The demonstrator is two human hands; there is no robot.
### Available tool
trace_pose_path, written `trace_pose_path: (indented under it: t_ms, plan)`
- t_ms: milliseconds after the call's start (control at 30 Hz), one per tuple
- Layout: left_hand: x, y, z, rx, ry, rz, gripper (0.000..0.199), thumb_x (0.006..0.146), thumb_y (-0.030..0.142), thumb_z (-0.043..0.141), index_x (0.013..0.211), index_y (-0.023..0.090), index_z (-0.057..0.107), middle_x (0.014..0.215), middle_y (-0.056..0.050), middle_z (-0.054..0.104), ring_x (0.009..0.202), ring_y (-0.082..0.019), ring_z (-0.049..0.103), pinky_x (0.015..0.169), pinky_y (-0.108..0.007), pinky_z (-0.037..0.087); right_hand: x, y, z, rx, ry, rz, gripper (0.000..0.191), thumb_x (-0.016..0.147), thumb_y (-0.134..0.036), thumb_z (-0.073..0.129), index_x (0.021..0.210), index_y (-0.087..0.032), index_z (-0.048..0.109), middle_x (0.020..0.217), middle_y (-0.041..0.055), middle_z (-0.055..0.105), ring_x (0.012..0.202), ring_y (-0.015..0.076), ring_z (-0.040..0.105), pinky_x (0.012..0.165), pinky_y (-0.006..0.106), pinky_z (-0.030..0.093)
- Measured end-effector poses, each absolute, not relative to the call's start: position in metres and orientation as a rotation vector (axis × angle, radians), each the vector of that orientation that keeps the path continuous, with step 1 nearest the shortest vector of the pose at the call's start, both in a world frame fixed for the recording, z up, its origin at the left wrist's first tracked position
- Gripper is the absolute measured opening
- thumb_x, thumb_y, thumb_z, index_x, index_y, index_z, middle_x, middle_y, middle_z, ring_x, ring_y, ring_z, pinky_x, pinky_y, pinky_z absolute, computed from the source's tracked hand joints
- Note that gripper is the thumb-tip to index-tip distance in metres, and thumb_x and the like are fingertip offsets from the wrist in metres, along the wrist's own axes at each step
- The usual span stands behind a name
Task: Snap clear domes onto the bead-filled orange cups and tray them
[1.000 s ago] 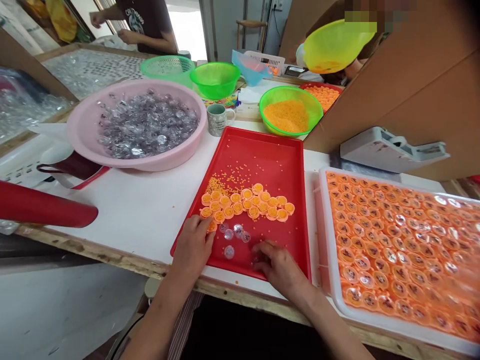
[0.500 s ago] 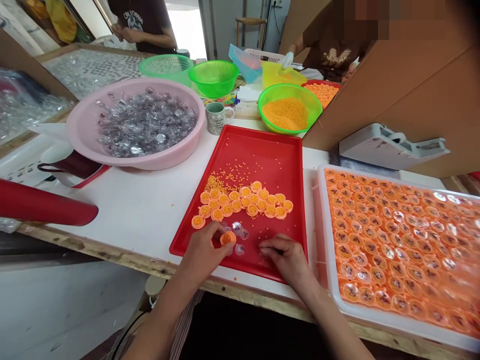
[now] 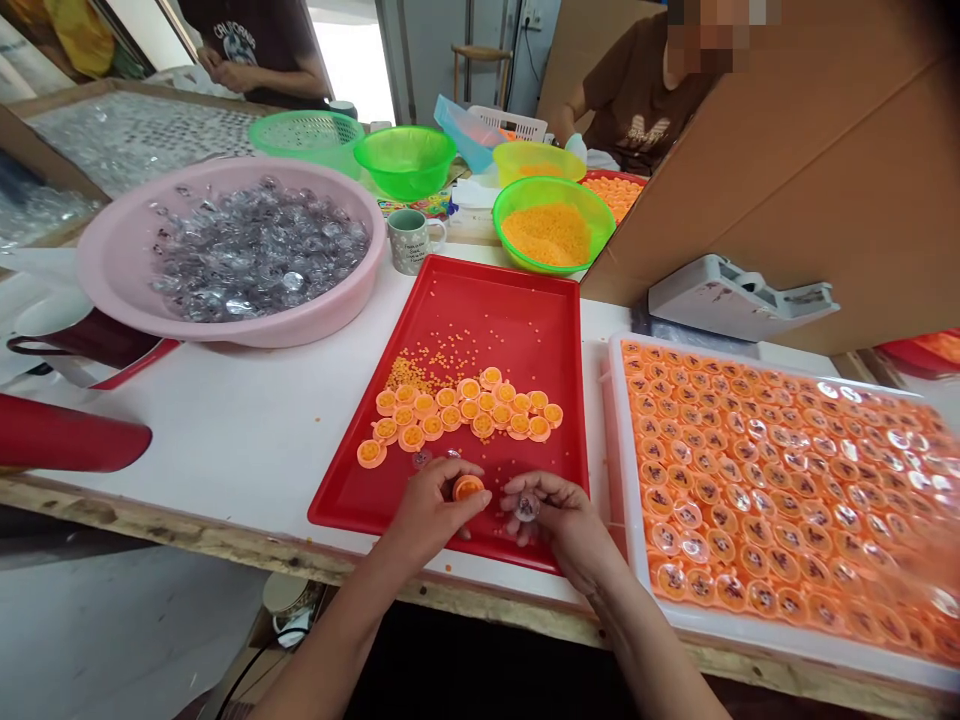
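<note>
My left hand (image 3: 435,503) pinches a small round orange cup (image 3: 468,487) between thumb and fingers, its open face tilted up. In my right hand (image 3: 564,515) a clear printed disc (image 3: 526,506) is held by the fingertips, close to the orange cup but apart from it. Both hands hover over the near end of a red tray (image 3: 495,300). Beyond them on the tray lies a cluster of orange cups filled with orange bits (image 3: 483,426), with loose orange beads (image 3: 409,370) scattered behind. A few clear discs (image 3: 422,459) lie by my left hand, partly hidden.
At right stands a white bin (image 3: 624,480) packed with capped orange pieces. A pink basin (image 3: 112,270) of clear discs is at left, beside a mug (image 3: 409,243). Green bowls (image 3: 405,162) stand behind. A cardboard panel (image 3: 750,200) rises at right; two people are beyond the table.
My right hand has lifted a clear disc from the tray and turned it up. My left hand has brought the orange cup nearer to it. The camera view has shifted slightly right.
</note>
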State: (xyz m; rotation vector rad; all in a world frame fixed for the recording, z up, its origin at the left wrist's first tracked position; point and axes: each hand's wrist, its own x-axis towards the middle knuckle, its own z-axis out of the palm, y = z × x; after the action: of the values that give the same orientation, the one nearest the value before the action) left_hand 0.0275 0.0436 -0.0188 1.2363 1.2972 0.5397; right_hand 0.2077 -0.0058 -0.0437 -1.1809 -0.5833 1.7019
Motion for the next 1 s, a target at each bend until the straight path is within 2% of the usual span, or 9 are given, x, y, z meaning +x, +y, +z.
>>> trace_pose_path:
  t_ms: [167, 233, 300, 433, 500, 600, 700, 867, 1000]
  plan:
    - [0.033, 0.042, -0.017, 1.011, 1.243, 0.545, 0.027, 0.072, 0.036, 0.071, 0.084, 0.019, 0.054, 0.07, 0.003, 0.059, 0.053, -0.014, 0.061, 0.04, -0.023, 0.05, 0.206, -0.006, -0.035, -1.081, -0.388, 1.804, 0.038, 0.059, -0.005, 0.067, 0.095, -0.015, 0.074, 0.095, 0.0089, 0.075, 0.083, 0.0194, 0.07, 0.078, 0.031, 0.055]
    - [0.032, 0.042, -0.014, 0.991, 1.243, 0.543, 0.026, 0.073, 0.035, 0.07, 0.09, 0.019, 0.058, 0.07, 0.003, 0.061, 0.052, -0.013, 0.06, 0.038, -0.02, 0.046, 0.207, -0.007, -0.032, -1.084, -0.391, 1.8, 0.044, 0.057, -0.004, 0.067, 0.098, -0.016, 0.074, 0.099, 0.0087, 0.075, 0.092, 0.0216, 0.07, 0.087, 0.035, 0.052]
    - [0.031, 0.043, -0.01, 0.96, 1.238, 0.558, 0.027, 0.075, 0.034, 0.07, 0.096, 0.019, 0.063, 0.076, 0.001, 0.064, 0.057, -0.012, 0.061, 0.041, -0.019, 0.045, 0.207, -0.007, -0.03, -1.107, -0.424, 1.787, 0.041, 0.061, -0.01, 0.073, 0.101, -0.016, 0.073, 0.102, 0.0088, 0.074, 0.095, 0.0224, 0.069, 0.091, 0.037, 0.051]
    - [0.028, 0.045, -0.004, 0.837, 1.189, 0.618, 0.028, 0.079, 0.037, 0.071, 0.1, 0.018, 0.069, 0.096, -0.005, 0.069, 0.073, -0.015, 0.066, 0.06, -0.024, 0.055, 0.205, -0.006, -0.035, -1.187, -0.502, 1.693, 0.035, 0.07, -0.031, 0.08, 0.1, -0.017, 0.068, 0.092, 0.0087, 0.075, 0.082, 0.0215, 0.072, 0.081, 0.037, 0.055]
    - [0.027, 0.045, -0.003, 0.725, 1.151, 0.645, 0.03, 0.079, 0.038, 0.072, 0.101, 0.018, 0.071, 0.107, -0.007, 0.068, 0.08, -0.017, 0.068, 0.072, -0.029, 0.058, 0.203, -0.006, -0.038, -1.189, -0.524, 1.668, 0.035, 0.07, -0.035, 0.081, 0.097, -0.018, 0.066, 0.089, 0.0079, 0.075, 0.08, 0.0205, 0.073, 0.079, 0.036, 0.055]
    - [0.025, 0.046, -0.005, 0.57, 1.096, 0.699, 0.028, 0.078, 0.037, 0.074, 0.098, 0.017, 0.073, 0.113, -0.008, 0.067, 0.089, -0.021, 0.069, 0.081, -0.033, 0.058, 0.204, -0.006, -0.038, -1.235, -0.597, 1.637, 0.03, 0.069, -0.038, 0.082, 0.087, -0.018, 0.068, 0.085, 0.0061, 0.076, 0.081, 0.0192, 0.072, 0.082, 0.036, 0.054]
    - [0.023, 0.045, -0.006, 0.512, 1.06, 0.731, 0.025, 0.079, 0.035, 0.074, 0.096, 0.016, 0.074, 0.11, -0.008, 0.068, 0.097, -0.022, 0.067, 0.083, -0.031, 0.057, 0.207, -0.006, -0.033, -1.372, -0.774, 1.514, 0.024, 0.065, -0.037, 0.083, 0.078, -0.018, 0.073, 0.082, 0.0048, 0.075, 0.08, 0.0191, 0.069, 0.081, 0.034, 0.053]
    - [0.021, 0.043, -0.005, 0.546, 1.108, 0.705, 0.028, 0.079, 0.036, 0.073, 0.101, 0.019, 0.074, 0.107, -0.007, 0.07, 0.091, -0.018, 0.065, 0.067, -0.022, 0.055, 0.21, -0.007, -0.029, -1.438, -0.71, 1.485, 0.029, 0.058, -0.032, 0.087, 0.081, -0.02, 0.073, 0.072, 0.0021, 0.073, 0.069, 0.0172, 0.066, 0.066, 0.029, 0.054]
    - [0.025, 0.041, -0.001, 0.57, 1.104, 0.696, 0.03, 0.076, 0.035, 0.075, 0.101, 0.019, 0.075, 0.108, -0.007, 0.069, 0.094, -0.02, 0.064, 0.072, -0.026, 0.055, 0.211, -0.007, -0.029, -1.437, -0.732, 1.429, 0.023, 0.057, -0.028, 0.087, 0.069, -0.019, 0.069, 0.069, 0.0007, 0.071, 0.065, 0.014, 0.064, 0.062, 0.024, 0.052]
